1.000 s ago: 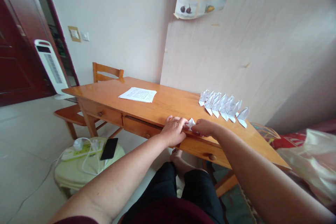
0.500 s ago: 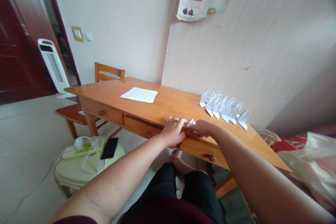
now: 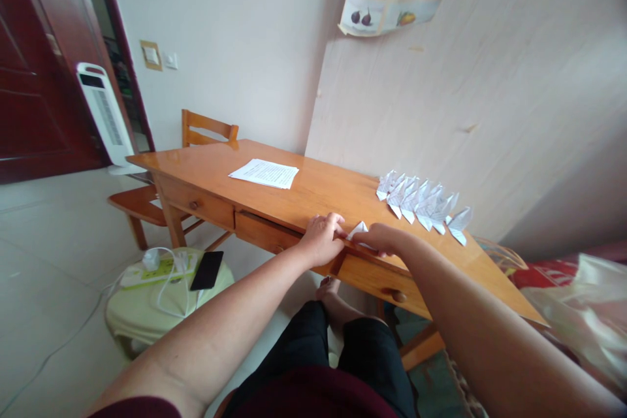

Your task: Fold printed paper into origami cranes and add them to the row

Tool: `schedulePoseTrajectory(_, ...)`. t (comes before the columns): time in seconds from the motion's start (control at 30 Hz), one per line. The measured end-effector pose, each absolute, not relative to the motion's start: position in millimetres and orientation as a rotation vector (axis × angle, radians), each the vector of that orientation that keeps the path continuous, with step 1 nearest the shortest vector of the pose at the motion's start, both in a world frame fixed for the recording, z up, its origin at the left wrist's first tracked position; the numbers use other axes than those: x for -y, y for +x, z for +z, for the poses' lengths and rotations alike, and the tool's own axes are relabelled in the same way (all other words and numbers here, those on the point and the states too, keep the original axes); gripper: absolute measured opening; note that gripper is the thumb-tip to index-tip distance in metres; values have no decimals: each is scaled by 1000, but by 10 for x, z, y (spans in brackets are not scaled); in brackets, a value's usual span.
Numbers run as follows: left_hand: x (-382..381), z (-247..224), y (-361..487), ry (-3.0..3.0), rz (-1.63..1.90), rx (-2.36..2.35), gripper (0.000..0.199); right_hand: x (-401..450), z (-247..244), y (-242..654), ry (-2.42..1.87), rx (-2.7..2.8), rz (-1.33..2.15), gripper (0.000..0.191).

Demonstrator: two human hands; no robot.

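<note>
- Head view, just below and right of centre: a small folded paper point(image 3: 360, 228) rises to a point near the front edge of the table point(image 3: 333, 186).
- The right hand point(image 3: 381, 239) curls over its right side; the fingertips are hidden, so I cannot tell whether they pinch.
- The left hand point(image 3: 325, 238), fingers bent, is by its left corner; its grip is unclear.
- Right of centre, folded pieces point(image 3: 425, 203) stand grouped, seemingly finished; the small one looks unfinished, remaining folds unclear.
- Left of centre, printed sheets point(image 3: 266, 174) lie flat, unfolded.
</note>
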State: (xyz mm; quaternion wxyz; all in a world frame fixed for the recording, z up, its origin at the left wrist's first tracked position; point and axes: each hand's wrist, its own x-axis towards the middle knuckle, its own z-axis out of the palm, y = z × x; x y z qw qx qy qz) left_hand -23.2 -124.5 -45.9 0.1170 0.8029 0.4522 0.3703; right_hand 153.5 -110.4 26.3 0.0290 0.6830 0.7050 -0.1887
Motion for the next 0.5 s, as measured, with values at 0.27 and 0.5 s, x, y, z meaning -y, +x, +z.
schedulePoseTrajectory(0.27,1232,-498,-260,2291,1132,-1297,51,1054,270,1504,2055,-2085,-578,42)
schedulePoseTrajectory(0.5,1257,-499,-247,2314,1121,-1294,54,1099,304,1482,2056,-2095,-561,50)
